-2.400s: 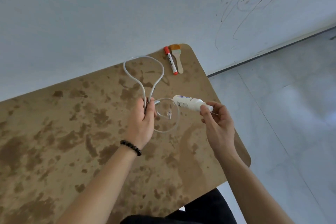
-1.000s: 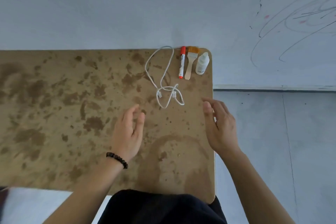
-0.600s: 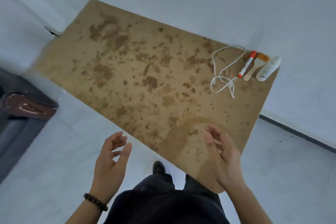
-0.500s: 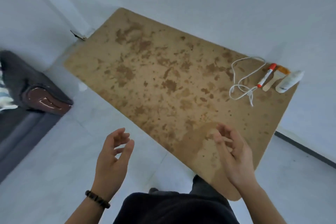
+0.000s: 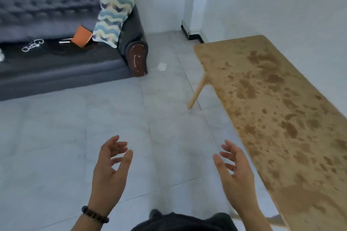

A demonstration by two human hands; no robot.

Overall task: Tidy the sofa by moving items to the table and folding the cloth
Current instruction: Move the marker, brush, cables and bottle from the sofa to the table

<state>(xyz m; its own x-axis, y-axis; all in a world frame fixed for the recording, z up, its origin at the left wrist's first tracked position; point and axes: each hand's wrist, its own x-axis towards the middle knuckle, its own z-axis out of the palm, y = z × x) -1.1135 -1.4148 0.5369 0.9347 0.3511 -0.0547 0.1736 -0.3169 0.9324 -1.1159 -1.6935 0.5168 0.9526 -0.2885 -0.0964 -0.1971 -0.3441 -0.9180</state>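
1. Left hand [image 5: 110,170]: fingers loosely spread and slightly curled, palm turned inward, holding nothing. Bead bracelet [image 5: 94,215] on the wrist.
2. Right hand [image 5: 234,172]: same posture, fingers apart and relaxed, nothing in them. Both hands hang over the floor tiles and touch nothing.
3. Table [image 5: 281,118] runs along the right, just beside the right hand. Mottled brown top, 1 pale leg [image 5: 199,90] visible. Its near end runs out of frame, so what has been set there cannot be told.
4. Sofa [image 5: 65,65] stands well apart, upper left, across the floor. Left on its seat:
   - a white coiled cord [image 5: 32,45]
   - a small white stick-like item [image 5: 63,42]
   - an orange flat item [image 5: 81,36], tilted just beside the patterned piece
   - a dark loop [image 5: 58,51], hard to make out against the upholstery
   - a white bit [image 5: 1,56] cut off by the left edge
5. Wave-patterned piece [image 5: 112,18] is propped in the sofa corner. It reads as a cushion but could be the cloth; cannot tell. No folded cloth in view.
6. Small white scrap [image 5: 162,66] lies on the floor near the sofa arm.
7. Judgement: partway at best. At least 4 items remain on the seat, and the fold is not done as far as shown. Empty hands facing the sofa suggest another pickup is next.
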